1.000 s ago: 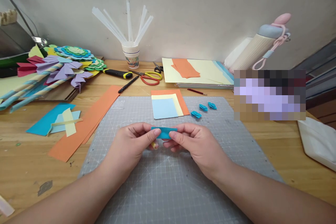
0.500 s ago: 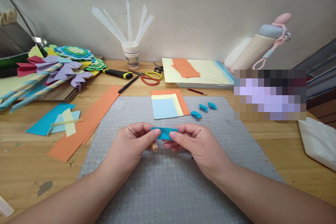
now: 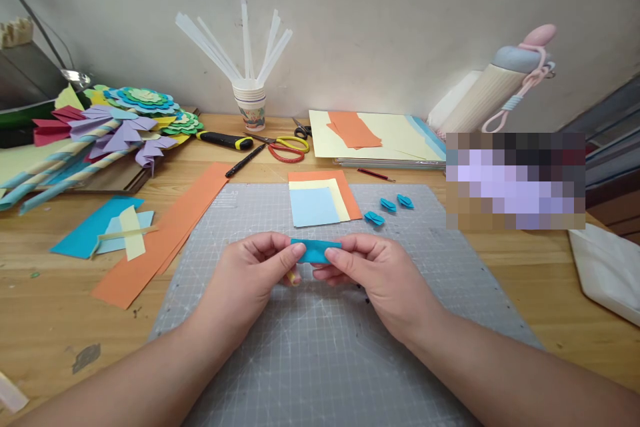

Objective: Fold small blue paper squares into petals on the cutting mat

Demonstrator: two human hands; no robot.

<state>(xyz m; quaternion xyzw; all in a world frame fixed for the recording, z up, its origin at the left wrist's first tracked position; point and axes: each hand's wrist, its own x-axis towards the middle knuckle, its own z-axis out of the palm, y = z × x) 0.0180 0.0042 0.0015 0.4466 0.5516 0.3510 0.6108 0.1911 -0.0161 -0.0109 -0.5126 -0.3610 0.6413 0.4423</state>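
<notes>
A small strip of blue paper is pinched between both hands above the grey cutting mat. My left hand grips its left end, thumb on top, and a small yellow bit shows under these fingers, too hidden to name. On the strip's right end, my right hand presses with its thumb, the other fingers curled behind. Beyond the hands lies a stack of paper squares, with a light blue sheet on top of cream and orange ones. Three small folded blue paper pieces sit to its right.
Orange paper strips and blue paper lie at left. Behind the mat are a black pen, a utility knife, scissors, a paper cup and a paper stack. Paper flowers stand at back left.
Both hands still hold the blue paper strip, which has shifted very slightly up and to the right. The other things lie as before.
</notes>
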